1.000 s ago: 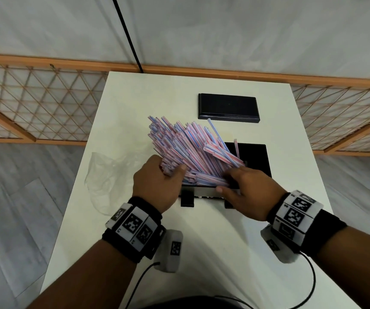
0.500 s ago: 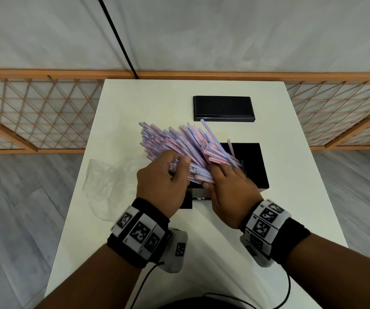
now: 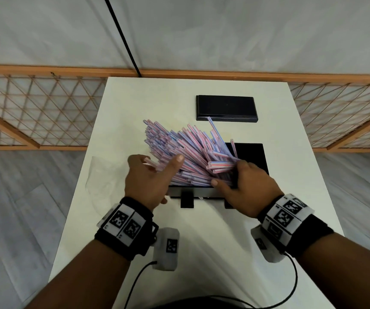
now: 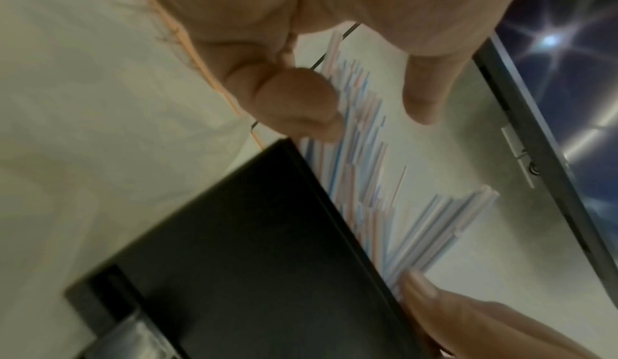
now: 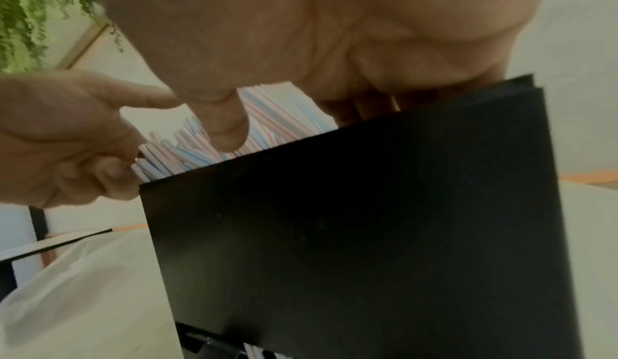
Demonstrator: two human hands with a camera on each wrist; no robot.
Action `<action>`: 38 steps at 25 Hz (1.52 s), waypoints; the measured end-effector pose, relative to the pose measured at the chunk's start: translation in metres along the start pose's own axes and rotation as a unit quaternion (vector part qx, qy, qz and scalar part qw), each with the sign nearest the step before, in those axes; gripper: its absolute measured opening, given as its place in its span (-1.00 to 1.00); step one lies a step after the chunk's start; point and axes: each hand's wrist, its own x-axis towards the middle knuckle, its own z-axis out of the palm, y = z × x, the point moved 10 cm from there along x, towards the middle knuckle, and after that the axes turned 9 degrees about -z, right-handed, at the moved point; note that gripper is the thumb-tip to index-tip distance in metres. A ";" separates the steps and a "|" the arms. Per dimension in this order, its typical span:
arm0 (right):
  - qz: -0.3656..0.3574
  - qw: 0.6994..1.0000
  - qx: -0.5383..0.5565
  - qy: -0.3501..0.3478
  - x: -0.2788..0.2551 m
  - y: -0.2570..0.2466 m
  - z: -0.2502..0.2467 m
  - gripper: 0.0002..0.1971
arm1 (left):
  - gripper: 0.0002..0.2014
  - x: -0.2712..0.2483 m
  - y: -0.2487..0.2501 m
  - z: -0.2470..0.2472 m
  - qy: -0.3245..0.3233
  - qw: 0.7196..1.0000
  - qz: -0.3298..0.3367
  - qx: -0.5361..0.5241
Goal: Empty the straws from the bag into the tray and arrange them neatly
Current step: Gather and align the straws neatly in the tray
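A thick fan of pink-and-blue striped straws (image 3: 186, 152) stands slanted in the black tray (image 3: 254, 157), their tops leaning to the far left. My left hand (image 3: 155, 172) is at the fan's left side, thumb spread over the straws and fingers loosely bent against their lower ends (image 5: 147, 164). On the right side, my right hand (image 3: 237, 177) grips a bunch of straws, thumb (image 5: 227, 127) pressing on them above the tray's front wall (image 5: 368, 219). The clear plastic bag (image 3: 103, 175) lies flat on the table to the left. The straws' bottoms are hidden inside the tray.
A second flat black tray (image 3: 226, 107) lies at the back of the white table (image 3: 201, 253). The table's edges run close on both sides, with a wooden lattice fence (image 3: 34, 112) and grey floor beyond. A black cable (image 3: 121, 39) hangs behind.
My left hand has let go its grip on the straws and spread its thumb, shifting a little left. My right hand has slid to the bundle's right side, and the fan has spread.
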 end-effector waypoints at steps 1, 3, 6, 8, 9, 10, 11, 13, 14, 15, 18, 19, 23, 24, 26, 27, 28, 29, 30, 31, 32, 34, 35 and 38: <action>-0.010 1.000 0.010 -0.005 0.003 -0.005 0.001 -0.24 | -0.31 -0.002 0.004 0.008 -0.020 1.000 0.007 0.007; -0.068 0.997 0.042 -0.010 0.007 -0.023 0.006 -0.37 | -0.49 -0.006 0.014 0.017 -0.033 0.998 0.041 0.032; -0.111 0.991 0.070 0.020 0.012 -0.033 0.000 -0.54 | -0.56 -0.006 0.017 0.024 -0.052 0.998 0.031 0.008; -0.090 0.991 0.082 0.056 0.013 -0.024 -0.011 -0.59 | -0.57 -0.003 0.015 0.027 -0.068 0.997 0.000 -0.018; -0.068 0.992 0.085 0.068 0.014 -0.017 -0.015 -0.57 | -0.55 -0.001 0.015 0.027 -0.071 0.997 -0.008 -0.007; -0.041 0.992 0.088 0.075 0.014 -0.007 -0.016 -0.50 | -0.49 0.001 0.015 0.028 -0.072 0.997 -0.012 0.009; -0.016 0.993 0.088 0.080 0.014 0.000 -0.016 -0.40 | -0.40 0.003 0.016 0.029 -0.074 0.997 -0.018 0.020; 0.018 0.993 0.092 0.073 0.017 0.008 -0.014 -0.17 | -0.24 0.004 0.016 0.033 -0.082 0.996 -0.031 0.016; 0.024 0.994 0.088 0.061 0.019 0.009 -0.011 -0.08 | -0.22 0.003 0.016 0.036 -0.088 0.995 -0.038 0.006; 0.025 0.996 0.081 0.042 0.022 0.008 -0.008 -0.03 | -0.25 0.002 0.014 0.039 -0.093 0.994 -0.050 -0.005; 0.028 0.997 0.076 -0.006 0.029 0.003 0.002 -0.15 | -0.46 -0.002 0.013 0.047 -0.104 0.991 -0.080 -0.021; 0.023 0.997 0.076 -0.010 0.031 0.000 0.004 -0.24 | -0.51 -0.003 0.014 0.049 -0.108 0.990 -0.084 -0.016; 0.001 0.997 0.070 -0.017 0.033 -0.012 0.011 -0.40 | -0.60 -0.002 0.017 0.054 -0.105 0.992 -0.071 -0.001; -0.005 0.998 0.068 -0.010 0.032 -0.015 0.011 -0.41 | -0.64 -0.003 0.019 0.054 -0.100 0.993 -0.064 -0.003; -0.029 0.997 0.067 0.019 0.029 -0.023 0.005 -0.43 | -0.75 -0.006 0.025 0.050 -0.077 0.996 -0.036 -0.020; -0.042 0.996 0.072 0.038 0.026 -0.028 0.000 -0.42 | -0.80 -0.009 0.030 0.047 -0.064 0.998 -0.010 -0.025; -0.052 0.994 0.081 0.056 0.023 -0.031 -0.004 -0.41 | -0.83 -0.013 0.034 0.043 -0.053 0.998 0.022 -0.029; -0.058 0.992 0.090 0.070 0.021 -0.032 -0.007 -0.40 | -0.83 -0.019 0.038 0.039 -0.045 0.997 0.056 -0.034; -0.060 0.990 0.098 0.077 0.020 -0.032 -0.008 -0.39 | -0.83 -0.024 0.041 0.035 -0.040 0.995 0.084 -0.035; -0.057 0.990 0.103 0.077 0.020 -0.030 -0.008 -0.38 | -0.84 -0.029 0.042 0.033 -0.037 0.993 0.107 -0.026; -0.051 0.991 0.104 0.068 0.020 -0.028 -0.006 -0.38 | -0.87 -0.032 0.041 0.030 -0.035 0.991 0.126 -0.005; -0.044 0.992 0.105 0.055 0.021 -0.023 -0.004 -0.39 | -0.85 -0.037 0.044 0.026 -0.023 0.985 0.159 0.061; -0.044 0.992 0.107 0.058 0.020 -0.020 -0.005 -0.41 | -0.74 -0.038 0.049 0.023 -0.007 0.979 0.182 0.093; -0.010 0.991 0.111 0.079 0.015 -0.006 -0.014 -0.51 | -0.55 -0.046 0.080 0.004 0.063 0.941 0.290 0.162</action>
